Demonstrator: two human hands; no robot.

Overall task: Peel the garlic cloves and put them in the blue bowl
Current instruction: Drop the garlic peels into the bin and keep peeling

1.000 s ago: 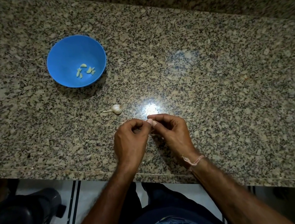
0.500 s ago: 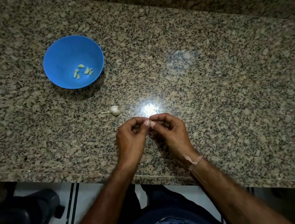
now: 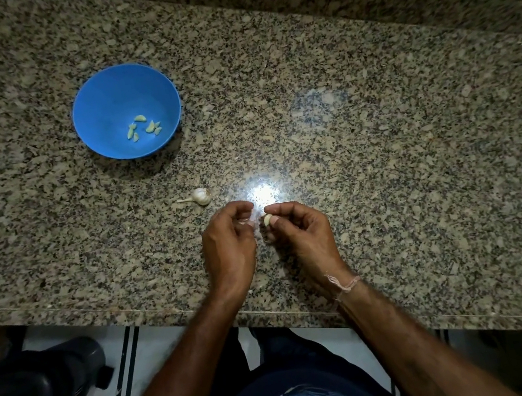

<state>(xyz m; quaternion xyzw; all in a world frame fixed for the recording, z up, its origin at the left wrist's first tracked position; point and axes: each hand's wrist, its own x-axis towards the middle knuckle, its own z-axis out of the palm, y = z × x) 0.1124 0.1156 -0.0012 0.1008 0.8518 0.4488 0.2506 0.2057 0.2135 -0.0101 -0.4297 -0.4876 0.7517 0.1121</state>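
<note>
Two hands apart, right hand [image 3: 299, 226] fingers pinching garlic clove [image 3: 267, 220], left hand [image 3: 227, 241] curled, perhaps on peel

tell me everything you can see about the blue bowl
The blue bowl is round, smooth and evenly bright blue, plastic by the look of it. It stands upright on the speckled granite counter, far left of both hands, and neither hand touches it. Several small pale peeled garlic cloves lie loose at its bottom, toward the near right side. It casts a dark shadow on the counter along its near edge. The garlic bulb lies apart from it, nearer the person.
</note>
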